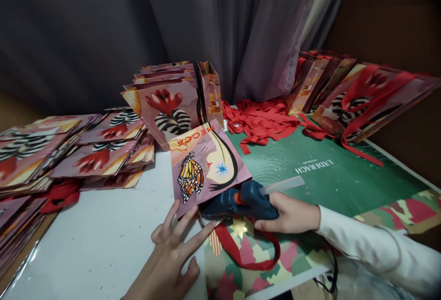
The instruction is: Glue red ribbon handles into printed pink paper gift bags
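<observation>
Curtain: hangs behind the bag. Table: white, extends left of the bag and nearer than it. Sheet: green with a patterned border, lies to the right of the bag, lettering inverted.

Flat bags: stacked in overlapping piles, left of the bag. Ribboned bags: upright, to the right of the bag and farther back, red ribbons draped over the front one. Upright bags: in a row directly behind the bag. Ribbon pile: loose and red, behind the bag and to its right.

Bag: butterfly side up, over the boundary between table and sheet. Left hand: at the near edge of the bag, fingers spread, grip open, nothing held; fingertip pressure cannot be determined. Right hand: right of the bag, closed around the handle of the gun. Gun: blue, front end leftward, overlapping the bag's near edge in view; contact cannot be determined. Ribbon loop: red, on the sheet nearer than the bag. Stick: translucent, projects rightward from the gun's rear, away from the bag.
</observation>
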Motion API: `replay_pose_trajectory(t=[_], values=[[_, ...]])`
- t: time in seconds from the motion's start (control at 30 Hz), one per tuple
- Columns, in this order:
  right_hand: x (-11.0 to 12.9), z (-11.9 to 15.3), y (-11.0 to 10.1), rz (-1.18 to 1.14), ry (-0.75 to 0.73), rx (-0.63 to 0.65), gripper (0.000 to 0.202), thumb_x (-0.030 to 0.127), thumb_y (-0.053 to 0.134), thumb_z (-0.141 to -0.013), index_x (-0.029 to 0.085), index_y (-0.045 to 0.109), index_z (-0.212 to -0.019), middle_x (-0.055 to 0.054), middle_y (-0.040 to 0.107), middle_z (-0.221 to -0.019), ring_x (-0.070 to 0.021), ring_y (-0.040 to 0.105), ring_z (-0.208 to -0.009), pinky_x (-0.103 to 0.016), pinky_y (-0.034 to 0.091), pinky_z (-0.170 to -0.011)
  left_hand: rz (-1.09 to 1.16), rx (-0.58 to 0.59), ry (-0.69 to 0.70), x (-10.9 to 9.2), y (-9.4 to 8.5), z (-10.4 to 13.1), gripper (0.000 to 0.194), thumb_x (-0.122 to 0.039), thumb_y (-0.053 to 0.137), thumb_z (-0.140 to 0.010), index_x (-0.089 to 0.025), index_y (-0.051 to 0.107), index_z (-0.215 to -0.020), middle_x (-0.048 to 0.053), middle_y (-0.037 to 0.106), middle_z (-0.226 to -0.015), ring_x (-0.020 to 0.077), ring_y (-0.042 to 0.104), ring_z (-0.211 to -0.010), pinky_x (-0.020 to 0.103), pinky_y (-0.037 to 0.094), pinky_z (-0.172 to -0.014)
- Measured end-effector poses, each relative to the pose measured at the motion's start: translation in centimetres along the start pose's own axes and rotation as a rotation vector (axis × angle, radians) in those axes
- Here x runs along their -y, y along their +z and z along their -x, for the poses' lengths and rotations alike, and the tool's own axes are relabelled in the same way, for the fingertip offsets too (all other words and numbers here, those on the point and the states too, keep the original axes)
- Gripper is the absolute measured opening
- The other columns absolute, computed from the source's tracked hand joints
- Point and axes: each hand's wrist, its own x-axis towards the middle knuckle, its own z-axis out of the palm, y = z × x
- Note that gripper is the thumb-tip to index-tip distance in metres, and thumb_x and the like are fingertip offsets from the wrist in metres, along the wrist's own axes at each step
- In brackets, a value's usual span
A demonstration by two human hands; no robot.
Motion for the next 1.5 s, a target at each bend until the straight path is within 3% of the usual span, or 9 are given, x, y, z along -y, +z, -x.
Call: replay_pose_trajectory(t=[0.13,0.3,0.53,0.83,0.97,1.13,1.5], values=[[0.2,0.4,-0.2,0.077,-0.002,-0.041,0.021,0.032,0.063,-0.077,0.015,0.061,-0.089,0.003,0.048,-0.071,-0.0086,0.040,-0.060,-0.018,0.038,-0.051,-0.002,-0.010,-0.003,0.0,0.0,0.0,0.080,-0.011,0.050,-0.073,-0.045,0.034,-0.144,0.007,0.029,-0.153,0.0486,0.016,-0.141,0.055,0.049,-0.082],[0.2,1.0,-0.4,0.141,-0.023,-0.094,0.028,0.035,0.063,-0.077,0.016,0.063,-0.098,0.000,0.056,-0.080,-0.0114,0.046,-0.066,-0.021,0.045,-0.059,0.007,-0.039,-0.007,-0.1,0.0,0.0,0.080,-0.011,0.050,-0.072,-0.043,0.036,-0.144,0.006,0.026,-0.155,0.0478,0.016,-0.141,0.054,0.048,-0.086],[0.1,1.7,-0.4,0.168,0.058,-0.110,0.034,0.040,0.062,-0.078,0.014,0.065,-0.101,-0.002,0.058,-0.080,-0.0134,0.048,-0.067,-0.023,0.047,-0.059,-0.005,-0.038,0.012,-0.2,-0.2,-0.1,0.079,-0.010,0.048,-0.072,-0.039,0.037,-0.145,0.009,0.033,-0.151,0.0459,0.015,-0.142,0.052,0.048,-0.084],[0.1,0.2,0.5,0.105,0.059,-0.052,0.025,0.037,0.061,-0.076,0.015,0.060,-0.089,0.003,0.045,-0.069,-0.0098,0.039,-0.058,-0.020,0.036,-0.049,-0.004,-0.036,0.004,-0.4,-0.4,-0.3,0.078,-0.009,0.047,-0.072,-0.039,0.038,-0.144,0.010,0.034,-0.149,0.0457,0.012,-0.143,0.051,0.047,-0.083],[0.6,-0.1,0.4,0.093,0.056,-0.020,0.023,0.034,0.060,-0.076,0.014,0.061,-0.088,0.002,0.047,-0.071,-0.0100,0.040,-0.059,-0.021,0.037,-0.052,0.002,-0.040,0.006,-0.3,-0.3,-0.1,0.078,-0.011,0.048,-0.073,-0.040,0.037,-0.145,0.009,0.031,-0.151,0.0453,0.012,-0.143,0.052,0.047,-0.084],[1.5,0.1,0.0,0.097,0.022,-0.024,0.021,0.032,0.061,-0.076,0.016,0.059,-0.089,0.003,0.047,-0.072,-0.0092,0.040,-0.060,-0.019,0.038,-0.052,0.000,-0.041,0.008,-0.2,-0.3,-0.1,0.078,-0.011,0.048,-0.073,-0.040,0.037,-0.145,0.008,0.027,-0.154,0.0473,0.013,-0.142,0.052,0.047,-0.084],[1.3,1.5,-0.7,0.225,0.095,-0.063,0.023,0.038,0.059,-0.078,0.016,0.057,-0.083,0.004,0.044,-0.068,-0.0097,0.038,-0.059,-0.020,0.036,-0.051,-0.022,-0.028,0.020,-0.5,-0.7,-0.5,0.082,-0.009,0.046,-0.073,-0.036,0.029,-0.149,0.013,0.029,-0.151,0.0458,0.010,-0.142,0.049,0.045,-0.080]])
